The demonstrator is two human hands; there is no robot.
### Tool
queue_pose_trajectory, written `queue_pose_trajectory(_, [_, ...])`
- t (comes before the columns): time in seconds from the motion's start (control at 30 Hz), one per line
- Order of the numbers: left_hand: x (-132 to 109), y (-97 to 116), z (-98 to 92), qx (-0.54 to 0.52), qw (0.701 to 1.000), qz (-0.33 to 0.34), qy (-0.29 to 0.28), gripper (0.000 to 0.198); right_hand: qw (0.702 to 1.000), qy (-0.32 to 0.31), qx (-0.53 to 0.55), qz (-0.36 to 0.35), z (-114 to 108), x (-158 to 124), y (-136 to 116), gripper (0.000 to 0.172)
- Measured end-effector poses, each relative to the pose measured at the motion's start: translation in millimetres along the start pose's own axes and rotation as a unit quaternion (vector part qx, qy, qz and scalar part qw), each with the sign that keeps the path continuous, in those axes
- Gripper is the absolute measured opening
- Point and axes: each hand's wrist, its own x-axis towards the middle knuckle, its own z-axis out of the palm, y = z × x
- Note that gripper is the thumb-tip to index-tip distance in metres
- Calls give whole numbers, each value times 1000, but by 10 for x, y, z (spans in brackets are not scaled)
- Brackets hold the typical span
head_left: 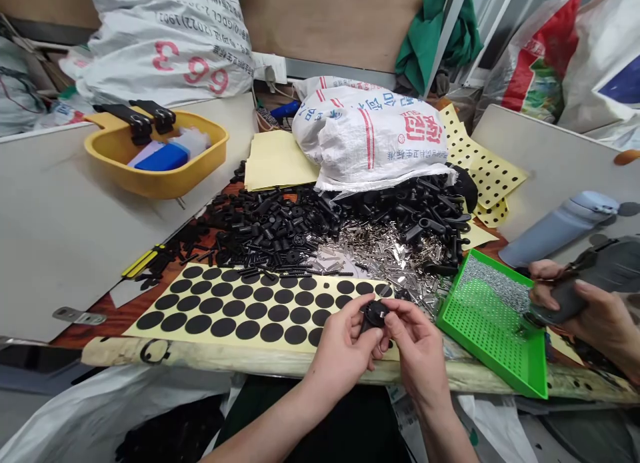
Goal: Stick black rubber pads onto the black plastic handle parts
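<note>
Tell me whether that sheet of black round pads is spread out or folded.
Spread out: the yellow backing sheet lies open, its rows of black round pads facing up, with no fold showing.

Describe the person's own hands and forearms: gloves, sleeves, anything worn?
The left hand and right hand are bare, with no gloves, and no ring, watch or bracelet shows. The left forearm and right forearm are bare too, with no sleeve in view before they run out of the frame.

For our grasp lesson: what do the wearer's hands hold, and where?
Left hand and right hand pinch a small round black plastic part by its edges.
</note>
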Motion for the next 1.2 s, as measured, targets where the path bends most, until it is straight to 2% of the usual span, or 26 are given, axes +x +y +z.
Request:
queue_pose_trajectory(0.13, [7, -33, 3, 1, 1000, 11, -12, 61, 999, 7, 32, 12, 9, 5, 10, 36])
queue_pose_trajectory(0.3, [12, -59, -21, -21, 999, 27, -31, 63, 996, -14, 85, 37, 13, -4, -2, 37])
queue_pose_trajectory(0.53, [5, -88, -58, -49, 997, 48, -40, 67, 995, -5, 84, 50, 12, -29, -17, 40])
queue_pose_trajectory(0.67, [-11, -109, -52, -58, 997, 49, -34, 61, 997, -2, 70, 38, 20, -48, -9, 40])
queue_pose_trajectory(0.8, [-84, -121, -75, -62, 996, 61, -25, 49, 1000, 4, -2, -27, -13, -89, -37, 31])
queue_pose_trajectory(0.9, [-162, -150, -122, -57, 993, 88, -50, 41, 991, -28, -90, -95, -46, -137, -132, 24])
queue_pose_trajectory(1.03, [-240, -205, -187, -84, 980, 143, -109, 33, 953, -52, -225, -197, -37, -233, -304, 21])
queue_pose_trajectory(1.13, [-274, -222, -210, -89, 974, 181, -102, 29, 920, -52, -295, -251, -1, -298, -388, 24])
queue_pose_trajectory(1.2, [-292, -216, -217, -82, 973, 193, -94, 34, 907, -50, -318, -271, 21, -318, -417, 27])
